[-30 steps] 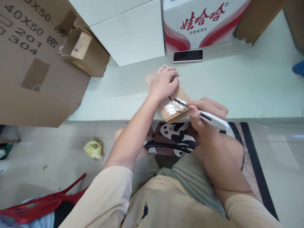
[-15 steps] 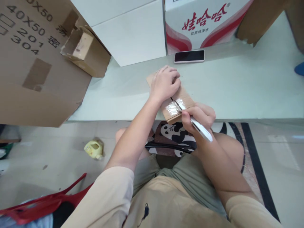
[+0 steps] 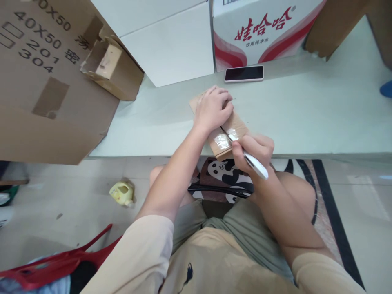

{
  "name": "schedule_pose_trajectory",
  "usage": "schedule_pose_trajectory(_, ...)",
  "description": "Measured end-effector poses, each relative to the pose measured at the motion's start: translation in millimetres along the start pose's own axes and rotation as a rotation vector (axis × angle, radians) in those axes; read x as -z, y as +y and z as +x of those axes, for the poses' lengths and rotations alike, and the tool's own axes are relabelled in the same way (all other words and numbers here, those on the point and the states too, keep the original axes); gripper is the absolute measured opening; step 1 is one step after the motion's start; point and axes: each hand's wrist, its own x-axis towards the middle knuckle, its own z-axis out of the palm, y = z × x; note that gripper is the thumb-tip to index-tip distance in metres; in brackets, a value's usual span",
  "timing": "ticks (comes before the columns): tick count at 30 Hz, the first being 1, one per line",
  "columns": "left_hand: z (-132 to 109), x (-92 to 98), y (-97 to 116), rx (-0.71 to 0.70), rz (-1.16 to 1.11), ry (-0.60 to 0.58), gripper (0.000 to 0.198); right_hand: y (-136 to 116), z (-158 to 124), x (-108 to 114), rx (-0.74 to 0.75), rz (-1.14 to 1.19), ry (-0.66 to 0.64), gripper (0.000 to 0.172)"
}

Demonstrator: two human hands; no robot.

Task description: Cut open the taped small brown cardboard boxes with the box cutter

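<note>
A small flat cardboard box (image 3: 239, 123) lies slanted at the table's front edge, with shiny clear tape (image 3: 222, 141) across its near end. My left hand (image 3: 213, 107) presses on the far part of the box, its fingers bent over it and hiding much of that end. In my closed right hand (image 3: 255, 151) is a white-handled utility knife (image 3: 256, 165). Its blade points up and left into the dark seam running along the box, between the two patches of tape. The very tip of the blade is hard to make out.
A phone (image 3: 244, 74) lies beyond the box, before a red-and-white carton (image 3: 254, 36) and a white box (image 3: 171, 49). Large cardboard boxes (image 3: 45, 122) stand at left. On the floor are a cut yellow jug (image 3: 121, 193) and a red chair (image 3: 70, 261).
My right hand and the knife have shifted slightly left and up along the seam. My left hand and the box stay almost where they were.
</note>
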Motion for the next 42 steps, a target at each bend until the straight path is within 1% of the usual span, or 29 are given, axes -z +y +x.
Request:
schedule_pose_trajectory(3, 0.0, 1.2, 1.0, -0.006, 0.027, -0.012, 0.019, -2.9, 3.5, 3.9, -0.002, 0.029, -0.01, 0.04)
schedule_pose_trajectory(8, 0.3, 1.9, 1.5, -0.01, 0.033, -0.022, 0.019, -4.4, 6.2, 4.3, -0.081, 0.028, -0.068, 0.035)
schedule_pose_trajectory(14, 0.0, 2.1, 4.0, 0.016, 0.04, -0.015, 0.019, -7.0, 9.4, 11.7, -0.052, 0.1, -0.052, 0.041)
schedule_pose_trajectory(19, 0.1, 0.4, 0.0, -0.018, 0.031, 0.002, 0.019, -6.9, 9.0, 12.3, -0.135, 0.069, -0.11, 0.038)
schedule_pose_trajectory(23, 0.5, 0.3, -1.3, -0.029, 0.006, 0.006, 0.018, -8.5, 6.9, 17.2, -0.134, 0.05, -0.083, 0.039)
schedule_pose_trajectory(29, -0.3, 1.2, 2.8, -0.002, -0.007, 0.001, 0.016, -13.1, 7.3, 21.5, -0.197, 0.101, -0.081, 0.038)
schedule_pose_trajectory(31, -0.5, 0.9, 2.4, -0.004, -0.014, 0.01, 0.016, -13.8, 7.9, 22.1, -0.175, 0.12, -0.058, 0.038)
schedule_pose_trajectory(35, -0.3, 0.1, 0.0, -0.013, 0.003, 0.013, 0.018, -13.5, 9.7, 23.3, -0.165, 0.148, -0.064, 0.037)
schedule_pose_trajectory(38, 0.2, 0.8, 0.3, -0.019, 0.022, 0.009, 0.019, -12.7, 10.5, 24.2, -0.2, 0.166, -0.077, 0.036)
schedule_pose_trajectory(42, -0.9, 4.7, 6.6, 0.004, 0.053, -0.018, 0.02, -15.4, 11.5, 29.0, -0.261, 0.185, -0.072, 0.037)
